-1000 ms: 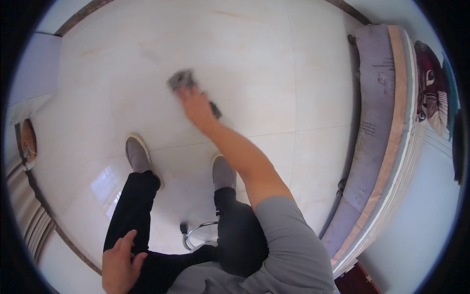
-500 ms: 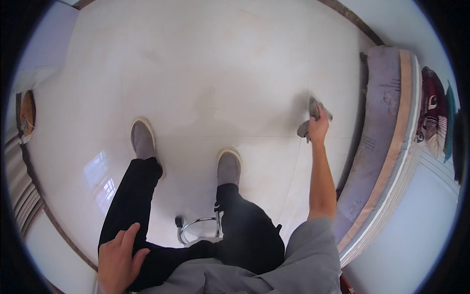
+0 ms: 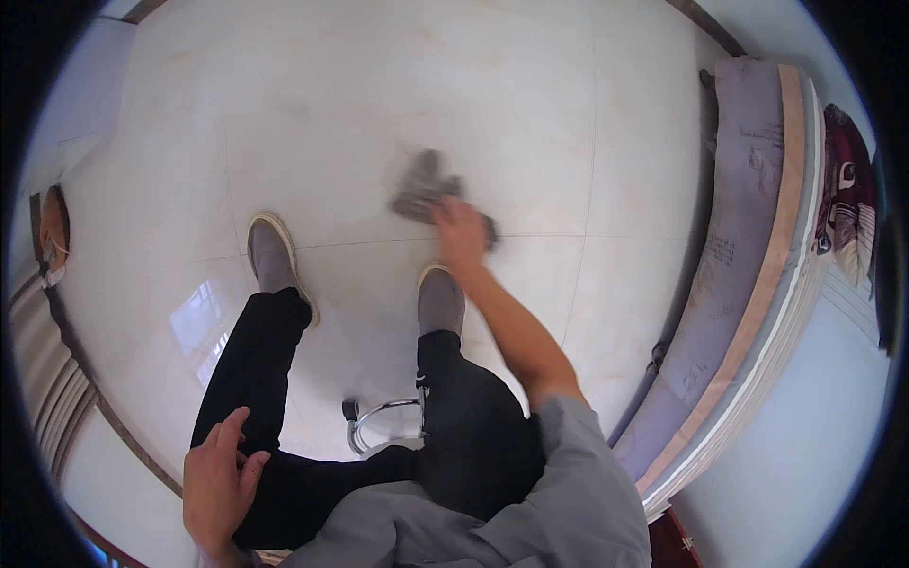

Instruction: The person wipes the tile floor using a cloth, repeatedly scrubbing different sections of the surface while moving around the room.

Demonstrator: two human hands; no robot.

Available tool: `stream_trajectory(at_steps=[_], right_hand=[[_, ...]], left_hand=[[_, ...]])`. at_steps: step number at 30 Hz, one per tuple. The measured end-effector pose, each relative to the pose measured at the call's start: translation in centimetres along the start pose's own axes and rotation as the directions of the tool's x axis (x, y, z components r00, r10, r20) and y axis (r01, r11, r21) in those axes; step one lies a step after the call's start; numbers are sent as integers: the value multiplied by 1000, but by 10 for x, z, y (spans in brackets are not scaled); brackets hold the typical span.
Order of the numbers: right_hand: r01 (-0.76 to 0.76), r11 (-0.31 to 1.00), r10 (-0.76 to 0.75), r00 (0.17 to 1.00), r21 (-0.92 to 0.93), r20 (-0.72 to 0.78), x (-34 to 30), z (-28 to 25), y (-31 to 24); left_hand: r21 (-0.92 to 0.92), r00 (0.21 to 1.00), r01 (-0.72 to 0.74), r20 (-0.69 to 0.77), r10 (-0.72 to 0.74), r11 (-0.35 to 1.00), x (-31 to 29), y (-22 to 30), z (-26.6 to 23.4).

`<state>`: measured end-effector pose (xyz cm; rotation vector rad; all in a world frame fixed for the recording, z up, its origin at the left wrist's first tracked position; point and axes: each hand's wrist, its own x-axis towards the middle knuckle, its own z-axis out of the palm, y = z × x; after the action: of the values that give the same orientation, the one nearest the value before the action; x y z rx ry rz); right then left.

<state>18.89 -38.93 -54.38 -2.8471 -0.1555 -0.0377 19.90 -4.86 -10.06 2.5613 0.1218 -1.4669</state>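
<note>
- At the floor's left edge, a tan, rounded object (image 3: 54, 227) rests near a dark border strip, while a lilac panel (image 3: 80, 85) stands at the far left corner.
- The left hand (image 3: 222, 483) hangs loosely over the seated person's black-clad thigh, its fingers slightly curled, the thumb apart and nothing visible in its grasp.
- A grey left shoe (image 3: 272, 251) is planted on the pale tiled floor (image 3: 379, 76), well in from the left edge; the chrome base of a seat (image 3: 383, 417) shows between the legs.
- A grey cloth (image 3: 417, 189), bunched and blurred, lies out toward the middle of the floor, well apart from its left and right edges, just beyond the grey right shoe (image 3: 441, 303).
- The right hand (image 3: 459, 232) reaches down to that cloth, fingers closed over it, although blur hides the fingertips; material shows on both sides of the hand. Wiping the tiles appears to be the step in hand, and the next move would call for steady, flat pressure with the cloth kept clear of the shoe.
- Along the floor's right edge runs a lilac, striped padded bed (image 3: 729, 265), with maroon patterned fabric (image 3: 847, 189) on its far side.
</note>
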Motion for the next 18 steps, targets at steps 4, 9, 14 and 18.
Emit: stream_trajectory(at_steps=[4, 9, 14, 18], right_hand=[[-533, 804, 526, 844, -262, -102, -85, -48, 187], [-641, 760, 647, 762, 109, -32, -37, -126, 195], [-231, 971, 238, 955, -56, 180, 4, -54, 41], [-186, 973, 207, 966, -137, 154, -18, -23, 0]], left_hand=[[-33, 989, -147, 14, 147, 989, -4, 13, -10], [78, 988, -155, 1, 155, 985, -18, 6, -1], [61, 985, -173, -3, 173, 983, -13, 5, 1], [72, 984, -179, 5, 179, 981, -11, 8, 1]])
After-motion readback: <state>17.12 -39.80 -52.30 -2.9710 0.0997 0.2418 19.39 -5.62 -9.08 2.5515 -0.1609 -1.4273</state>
